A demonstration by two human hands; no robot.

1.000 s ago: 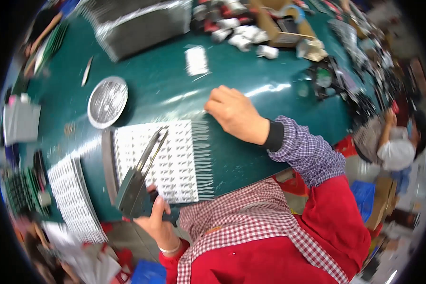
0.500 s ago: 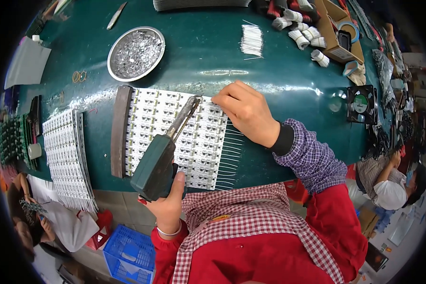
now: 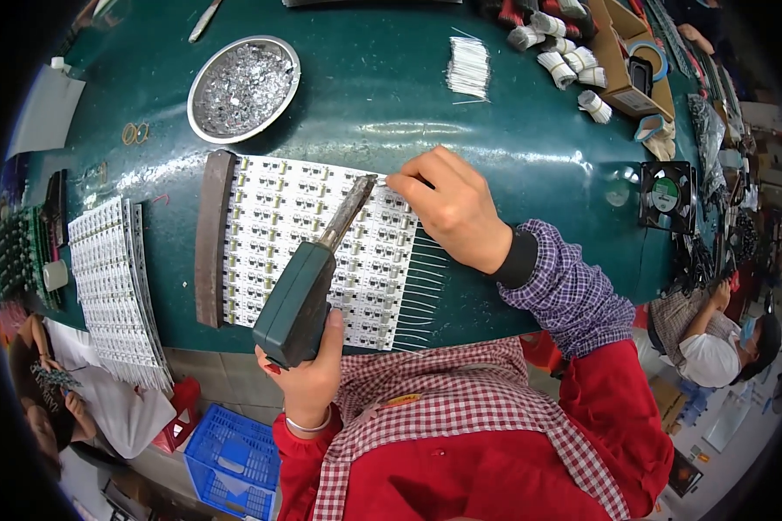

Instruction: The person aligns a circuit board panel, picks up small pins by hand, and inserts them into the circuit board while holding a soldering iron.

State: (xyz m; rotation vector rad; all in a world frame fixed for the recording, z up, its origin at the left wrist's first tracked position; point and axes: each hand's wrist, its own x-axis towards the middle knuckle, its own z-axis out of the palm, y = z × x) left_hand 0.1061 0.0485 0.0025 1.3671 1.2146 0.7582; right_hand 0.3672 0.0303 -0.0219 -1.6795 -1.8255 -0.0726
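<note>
Bowl [image 3: 226, 134] beyond board [image 3: 278, 226], bar [image 3: 213, 239] alongside; L fingers [image 3: 331, 335] round soldering gun [image 3: 294, 300], R fingers [image 3: 419, 167] pinched, item unclear.

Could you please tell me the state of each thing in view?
Left hand: closed around the soldering gun.
Right hand: pinched near the board's far edge; anything held unclear.
Soldering gun: held, tip over the board.
Board: flat, partly wired along its right.
Bowl: upright, holding silvery scraps.
Box: open.
Fan: running or not, unclear.

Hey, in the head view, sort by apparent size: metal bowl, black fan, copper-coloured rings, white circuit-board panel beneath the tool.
Largest to smallest, as they look:
1. White circuit-board panel
2. Metal bowl
3. Black fan
4. Copper-coloured rings
</note>
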